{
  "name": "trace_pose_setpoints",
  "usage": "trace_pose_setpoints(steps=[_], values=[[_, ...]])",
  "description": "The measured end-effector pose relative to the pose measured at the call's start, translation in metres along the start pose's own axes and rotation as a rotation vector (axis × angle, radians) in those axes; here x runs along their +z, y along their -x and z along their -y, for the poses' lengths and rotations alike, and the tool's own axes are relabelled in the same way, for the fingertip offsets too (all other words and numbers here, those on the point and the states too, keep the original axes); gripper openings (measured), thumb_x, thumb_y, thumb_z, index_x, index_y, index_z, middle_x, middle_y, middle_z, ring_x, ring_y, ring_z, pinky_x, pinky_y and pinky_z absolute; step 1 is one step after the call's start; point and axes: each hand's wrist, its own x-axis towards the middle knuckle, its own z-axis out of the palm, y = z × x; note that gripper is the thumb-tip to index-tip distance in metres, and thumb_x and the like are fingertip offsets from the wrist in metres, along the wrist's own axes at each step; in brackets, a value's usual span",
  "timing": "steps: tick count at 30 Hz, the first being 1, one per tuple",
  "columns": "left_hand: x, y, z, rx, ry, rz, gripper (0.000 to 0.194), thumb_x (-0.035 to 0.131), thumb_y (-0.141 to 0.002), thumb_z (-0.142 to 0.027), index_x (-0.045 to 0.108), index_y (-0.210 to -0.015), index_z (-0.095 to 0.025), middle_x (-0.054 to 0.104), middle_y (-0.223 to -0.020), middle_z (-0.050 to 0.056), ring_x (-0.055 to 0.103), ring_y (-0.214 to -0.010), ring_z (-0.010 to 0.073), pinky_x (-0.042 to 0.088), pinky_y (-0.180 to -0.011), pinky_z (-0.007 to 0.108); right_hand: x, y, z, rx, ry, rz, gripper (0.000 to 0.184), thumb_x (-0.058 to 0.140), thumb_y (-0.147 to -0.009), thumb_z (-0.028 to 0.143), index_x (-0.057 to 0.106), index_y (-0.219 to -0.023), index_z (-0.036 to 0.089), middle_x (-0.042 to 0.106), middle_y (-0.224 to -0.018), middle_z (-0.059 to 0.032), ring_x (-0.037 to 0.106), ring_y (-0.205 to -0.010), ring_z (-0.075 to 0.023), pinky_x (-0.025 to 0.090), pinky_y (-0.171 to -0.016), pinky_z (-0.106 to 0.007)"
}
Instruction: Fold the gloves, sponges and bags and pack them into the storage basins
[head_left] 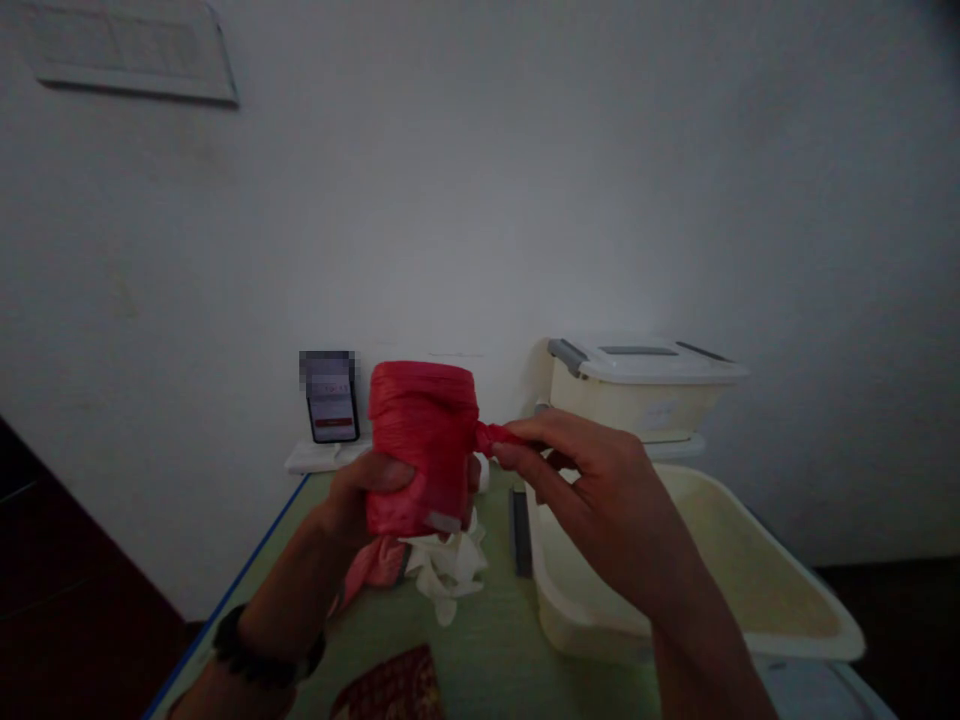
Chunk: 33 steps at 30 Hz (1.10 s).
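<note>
My left hand (371, 490) is wrapped round a thick roll of red plastic twine (421, 430), held upright above the table. The thumb lies across its near side and fingertips show at the right edge. A whitish patch is visible near the roll's bottom. A twisted strand of the same red twine (491, 437) leads off the roll's right side. Its end is pinched between thumb and forefinger of my right hand (585, 490). Beneath the roll, a pink cloth-like item (375, 565) and crumpled white strips (448, 570) lie on the green table (495, 640).
An open cream plastic bin (750, 560) with a grey handle stands on the right. Behind it is a lidded storage box (637, 400). A phone (334, 405) leans upright by the wall. A dark red patterned item (397, 685) lies at the near edge.
</note>
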Motion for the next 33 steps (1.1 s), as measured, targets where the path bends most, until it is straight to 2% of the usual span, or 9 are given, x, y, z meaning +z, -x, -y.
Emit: trace_pose_setpoints(steps=[5,10,12,17,23,25,27,30,33], values=[[0.006,0.000,-0.001,0.018,0.136,0.076,0.049,0.054,-0.057,-0.050,0.066,-0.089,-0.015,0.066,-0.065,0.009,0.059,-0.052,0.0222,0.042,-0.036,0.027,0.003,0.003,-0.001,-0.237,-0.033,0.014,0.006,0.055,-0.089,0.017,0.061,-0.090,0.018,0.058,-0.113,-0.0067,0.058,-0.103,-0.0131,0.044,-0.090,-0.025],[0.012,-0.004,0.001,-0.041,0.227,0.216,0.057,0.056,-0.059,-0.051,0.065,-0.097,-0.009,0.065,-0.063,0.008,0.054,-0.041,0.0170,0.038,-0.031,0.022,0.007,0.000,-0.006,-0.248,-0.128,0.026,0.005,0.052,-0.089,0.016,0.055,-0.088,0.020,0.062,-0.101,-0.0043,0.058,-0.095,-0.0137,0.045,-0.085,-0.028],[0.012,-0.005,0.004,-0.029,0.194,0.179,0.056,0.059,-0.061,-0.047,0.064,-0.101,-0.008,0.068,-0.069,0.010,0.059,-0.048,0.0191,0.043,-0.039,0.024,0.007,-0.001,-0.008,-0.210,-0.137,0.003,0.007,0.050,-0.090,0.017,0.053,-0.084,0.019,0.060,-0.092,-0.0028,0.057,-0.085,-0.0125,0.045,-0.077,-0.026],[0.008,-0.002,0.012,0.001,0.025,-0.049,0.054,0.070,-0.063,-0.036,0.060,-0.110,-0.011,0.071,-0.089,0.011,0.066,-0.072,0.0245,0.052,-0.064,0.031,0.013,-0.001,-0.010,-0.005,-0.041,-0.154,0.013,0.046,-0.092,0.022,0.050,-0.081,0.019,0.052,-0.072,0.0021,0.050,-0.065,-0.0104,0.040,-0.061,-0.024],[0.007,0.006,0.010,-0.088,-0.068,0.000,0.058,0.078,-0.059,-0.038,0.062,-0.109,-0.011,0.072,-0.089,0.010,0.066,-0.078,0.0243,0.053,-0.070,0.031,0.029,-0.002,-0.003,0.237,-0.184,-0.443,0.020,0.062,-0.083,0.035,0.051,-0.075,0.020,0.053,-0.058,0.0063,0.051,-0.050,-0.0090,0.042,-0.049,-0.022],[0.008,0.007,0.008,-0.094,-0.052,-0.019,0.057,0.078,-0.060,-0.037,0.062,-0.109,-0.012,0.072,-0.090,0.010,0.066,-0.078,0.0239,0.053,-0.068,0.029,0.031,-0.001,0.000,0.221,-0.146,-0.477,0.017,0.064,-0.081,0.033,0.058,-0.074,0.020,0.059,-0.059,0.0046,0.055,-0.051,-0.0098,0.046,-0.052,-0.023],[0.009,0.007,0.005,-0.066,-0.007,-0.069,0.051,0.077,-0.062,-0.038,0.064,-0.104,-0.012,0.072,-0.085,0.009,0.067,-0.073,0.0220,0.053,-0.064,0.027,0.030,0.000,0.001,0.095,-0.074,-0.409,0.012,0.065,-0.082,0.030,0.066,-0.082,0.018,0.067,-0.077,-0.0009,0.063,-0.068,-0.0125,0.051,-0.066,-0.025],[0.006,0.007,0.003,0.003,0.040,-0.115,0.039,0.075,-0.065,-0.037,0.066,-0.093,-0.012,0.072,-0.077,0.007,0.066,-0.063,0.0182,0.053,-0.060,0.024,0.024,0.000,0.000,-0.078,-0.049,-0.184,0.027,0.062,-0.084,0.027,0.064,-0.110,0.018,0.063,-0.109,-0.0081,0.060,-0.099,-0.0161,0.049,-0.086,-0.029],[0.002,0.009,0.004,0.031,0.035,-0.068,0.035,0.073,-0.067,-0.035,0.067,-0.094,-0.013,0.072,-0.079,0.007,0.067,-0.068,0.0198,0.054,-0.065,0.026,0.016,-0.001,-0.003,-0.086,-0.110,-0.030,0.026,0.054,-0.089,0.019,0.062,-0.114,0.022,0.061,-0.109,-0.0056,0.058,-0.102,-0.0147,0.047,-0.089,-0.029]])
